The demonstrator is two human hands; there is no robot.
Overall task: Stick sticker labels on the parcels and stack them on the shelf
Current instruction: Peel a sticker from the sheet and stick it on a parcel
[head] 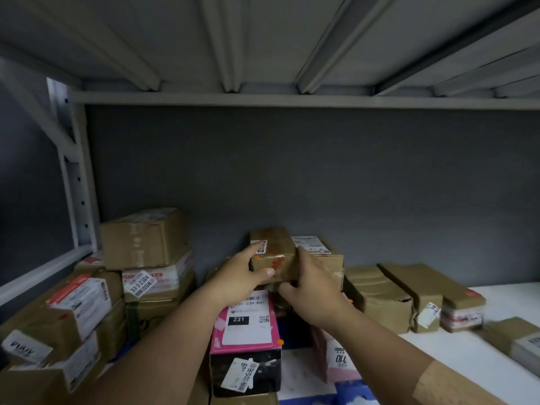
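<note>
Cardboard parcel (273, 254), small, brown, wrapped in glossy clear tape; held between both hands above the middle of the shelf (473, 355), over the pink-topped box (247, 320) marked 231 and just in front of a second brown carton (321, 252); whether its underside rested on anything could not be told.

Left hand (239, 276): fingers curled round the parcel's left face, thumb pressed on the front, forefinger reaching up beside a small white sticker label (262, 247) at the upper left corner; right hand (309, 290): clasped on the right face and lower front edge.

Handling, as judged: light, since it was carried well forward at arm's reach without apparent strain; stiff in the walls, corners somewhat rounded, so likely to tolerate a firm squeeze; taped skin probably slick, hence a hold on opposite side faces with a thumb or finger under the bottom edge seemed soundest; contents unknown, so fragility could not be rated.

Neighbouring stock: stacked brown cartons (143, 238) at left, some with white labels; two flat taped cartons (380, 296) at right on the white shelf board.
</note>
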